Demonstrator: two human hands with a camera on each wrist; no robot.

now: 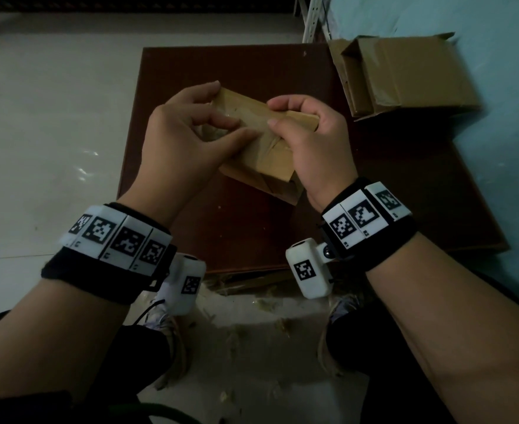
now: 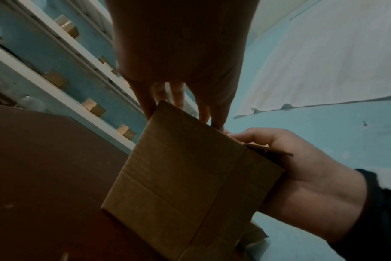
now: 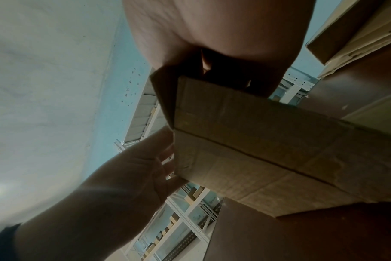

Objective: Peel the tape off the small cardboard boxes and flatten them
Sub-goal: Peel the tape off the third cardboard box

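Pale blue walls and white metal shelving (image 2: 63,98) close in a dim room where a dark brown square board (image 1: 374,185) serves as the work surface, with a larger opened brown cardboard box (image 1: 405,78) lying beyond the fingers, off to the right. Held up between both hands, above the board, is the small tan corrugated cardboard box (image 1: 267,139), still box-shaped and not yet flattened. The right hand (image 1: 316,142) grips its right end, thumb on the upper face and fingers curled round the far edge. The left hand (image 1: 188,133) has its thumb and forefinger pinched together at a glossy clear strip of tape (image 1: 218,127) on the upper face near the box's left end, the other fingers steadying the far corner; whether the tape's edge is already caught between the tips I cannot tell. By its look the box should be light and empty, stiff along its folds yet easily crushed on the open panels, so it is best held at corners and edges, as the right hand does. The tape is likely thin, slick and clingy: it probably wants a fingernail under one end and a low, steady pull, or it may tear the paper skin.
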